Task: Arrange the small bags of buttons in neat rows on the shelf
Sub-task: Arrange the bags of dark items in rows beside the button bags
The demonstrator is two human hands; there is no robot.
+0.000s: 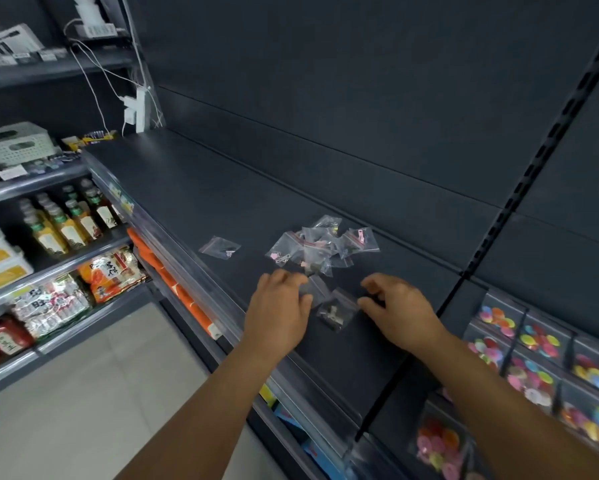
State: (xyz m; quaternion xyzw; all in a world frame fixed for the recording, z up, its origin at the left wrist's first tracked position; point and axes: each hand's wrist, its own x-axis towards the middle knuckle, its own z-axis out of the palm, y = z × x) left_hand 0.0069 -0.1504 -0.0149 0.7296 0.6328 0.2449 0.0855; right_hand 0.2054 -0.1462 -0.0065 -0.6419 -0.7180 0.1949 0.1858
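Sorting is under way on the dark grey metal shelf (222, 188). A small clear plastic zip bag (313, 289) is pinched between thumb and fingertips of the left hand (277, 315); it lies flat, just below the loose heap of clear red-striped button bags (322, 245). The right hand (400, 311) is held with fingers (372, 282) curled at the edge of a second clear bag with dark contents (336, 311); whether that bag is actually gripped cannot be told. One single clear bag (219, 247) is set apart to the left, near the shelf's front edge, likely the start of a row.

For a clean step, each bag is best pulled flat off the heap by one corner, slid leftwards and lined up square with the single bag, with even gaps kept. Thin slippery plastic is likely to shift, so light pressing is advised.

The shelf surface is matte and smooth, backed by dark panels. Bottles (66, 220) and snack packets (83, 285) are seen on left shelving, and colourful button packs (533, 362) at right.
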